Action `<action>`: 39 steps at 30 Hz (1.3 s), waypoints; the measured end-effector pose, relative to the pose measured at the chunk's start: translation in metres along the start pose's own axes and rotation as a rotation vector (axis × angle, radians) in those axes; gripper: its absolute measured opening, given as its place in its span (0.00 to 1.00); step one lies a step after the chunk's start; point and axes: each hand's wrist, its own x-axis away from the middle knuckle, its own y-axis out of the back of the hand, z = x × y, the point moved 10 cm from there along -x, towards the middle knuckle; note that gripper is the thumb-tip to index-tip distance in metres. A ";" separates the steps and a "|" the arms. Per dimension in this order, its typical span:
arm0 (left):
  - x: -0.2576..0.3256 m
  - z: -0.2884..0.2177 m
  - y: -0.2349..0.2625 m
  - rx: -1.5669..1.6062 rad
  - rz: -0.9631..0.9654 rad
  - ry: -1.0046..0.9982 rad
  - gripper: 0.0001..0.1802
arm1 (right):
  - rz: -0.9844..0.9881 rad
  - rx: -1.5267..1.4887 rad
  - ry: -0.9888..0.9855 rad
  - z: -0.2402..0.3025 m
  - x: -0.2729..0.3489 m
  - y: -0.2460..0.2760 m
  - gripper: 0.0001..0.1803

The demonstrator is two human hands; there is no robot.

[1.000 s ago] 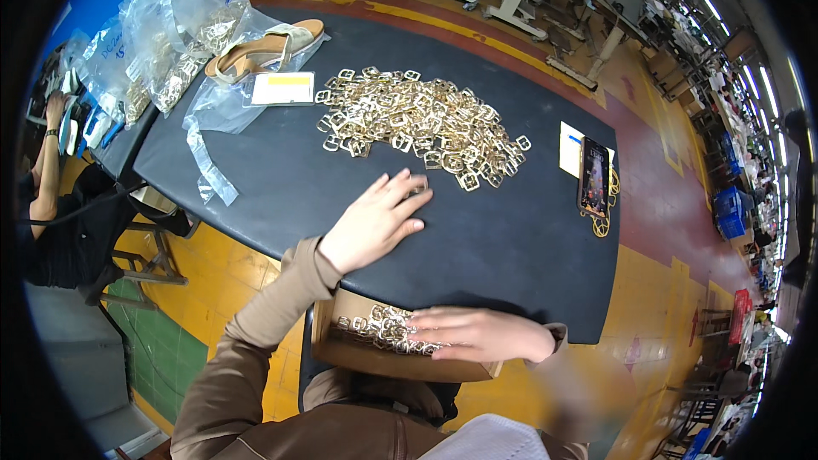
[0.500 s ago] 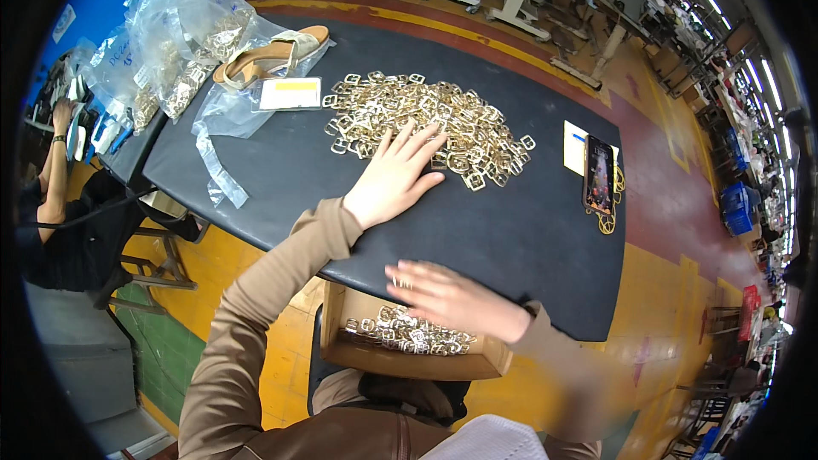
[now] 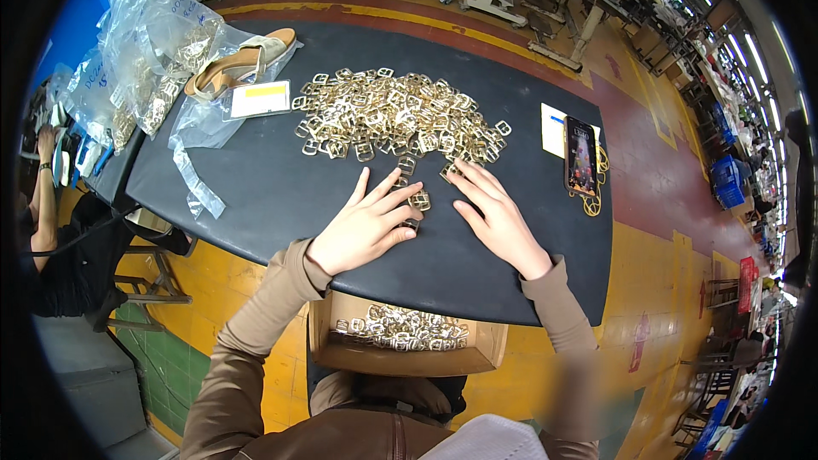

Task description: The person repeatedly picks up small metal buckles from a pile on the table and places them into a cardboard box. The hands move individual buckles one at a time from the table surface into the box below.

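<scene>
A heap of several gold metal buckles (image 3: 396, 115) lies on the dark table (image 3: 256, 196). My left hand (image 3: 362, 226) rests flat on the table, fingers spread, its fingertips touching a few loose buckles (image 3: 417, 200) at the heap's near edge. My right hand (image 3: 494, 217) lies flat beside it, fingers apart, reaching the heap's lower right edge. Neither hand grips anything. Below the table's near edge, on my lap, a cardboard box (image 3: 400, 359) holds more buckles.
Clear plastic bags of buckles (image 3: 145, 60), a tan sandal (image 3: 243, 64) and a yellow-white card (image 3: 260, 100) sit at the table's left. A phone (image 3: 581, 156) on white paper lies at the right. Another person (image 3: 51, 230) sits at left. Workshop tables stand beyond.
My right hand rose from the box on my lap onto the table beside the heap. My left hand slid back toward me from the heap, dragging a few buckles.
</scene>
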 end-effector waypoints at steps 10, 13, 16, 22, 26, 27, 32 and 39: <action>0.006 0.017 0.022 0.251 -0.186 0.145 0.16 | 0.112 -0.136 -0.032 -0.003 0.017 -0.013 0.21; 0.007 0.021 0.018 0.152 -0.159 0.202 0.25 | 0.247 -0.079 0.007 0.016 0.041 -0.033 0.23; 0.008 0.012 0.015 0.055 -0.164 0.133 0.25 | 0.314 0.100 0.152 0.062 0.078 -0.049 0.23; 0.007 0.004 0.010 -0.010 -0.108 0.061 0.28 | 0.532 -0.463 0.245 0.107 0.100 -0.041 0.23; 0.009 0.011 0.016 0.031 -0.159 0.155 0.35 | 0.217 -0.191 0.177 0.063 0.040 -0.017 0.24; 0.010 0.013 0.016 0.039 -0.154 0.168 0.39 | 0.203 -0.163 0.139 0.052 0.028 -0.020 0.24; 0.016 0.008 0.016 0.070 -0.131 0.129 0.37 | 0.321 -0.111 0.090 0.033 0.027 -0.040 0.24; 0.019 0.002 0.014 0.298 -0.105 0.054 0.32 | 0.462 -0.203 0.116 0.092 0.107 -0.044 0.28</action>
